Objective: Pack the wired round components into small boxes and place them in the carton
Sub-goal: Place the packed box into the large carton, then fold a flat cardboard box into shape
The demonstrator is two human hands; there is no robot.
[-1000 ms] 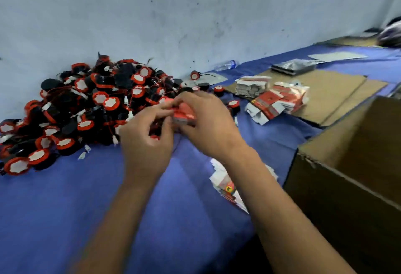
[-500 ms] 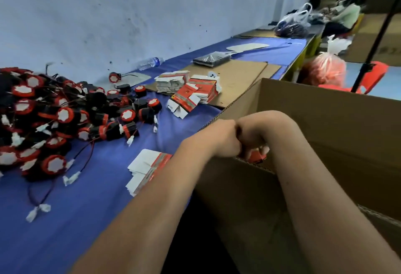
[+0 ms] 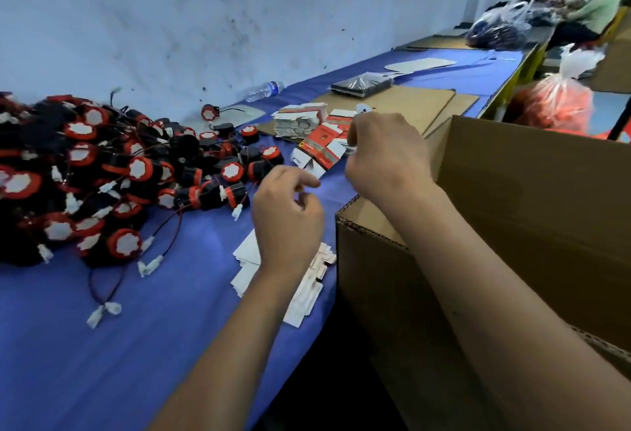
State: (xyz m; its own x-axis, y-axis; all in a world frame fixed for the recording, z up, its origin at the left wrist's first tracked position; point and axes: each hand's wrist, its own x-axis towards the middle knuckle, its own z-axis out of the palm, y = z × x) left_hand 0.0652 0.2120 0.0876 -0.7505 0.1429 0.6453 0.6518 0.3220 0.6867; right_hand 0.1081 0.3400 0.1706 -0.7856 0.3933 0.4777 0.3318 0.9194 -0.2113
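Observation:
A big heap of black and red round components [image 3: 102, 174] with red-black wires and white plugs covers the left of the blue table [image 3: 102, 345]. The open brown carton [image 3: 512, 225] stands at the right. My left hand [image 3: 286, 212] hovers over the table with fingers half curled and apart, holding nothing. Under it lies a stack of flat white boxes [image 3: 307, 280]. My right hand [image 3: 386, 154] reaches over a pile of flat red-and-white small boxes [image 3: 321, 150]. Its fingertips are hidden, so a grip cannot be told.
Another stack of flat boxes [image 3: 300, 119] lies on cardboard sheets [image 3: 403, 106]. A water bottle [image 3: 263, 90] lies by the wall, near a black packet [image 3: 362, 82]. Plastic bags [image 3: 498, 24] and a red bag [image 3: 553, 102] sit beyond; a person [image 3: 594, 10] sits far right.
Both hands have come out of the carton and back over the table. The small red box they held is no longer in them. My view has swung left.

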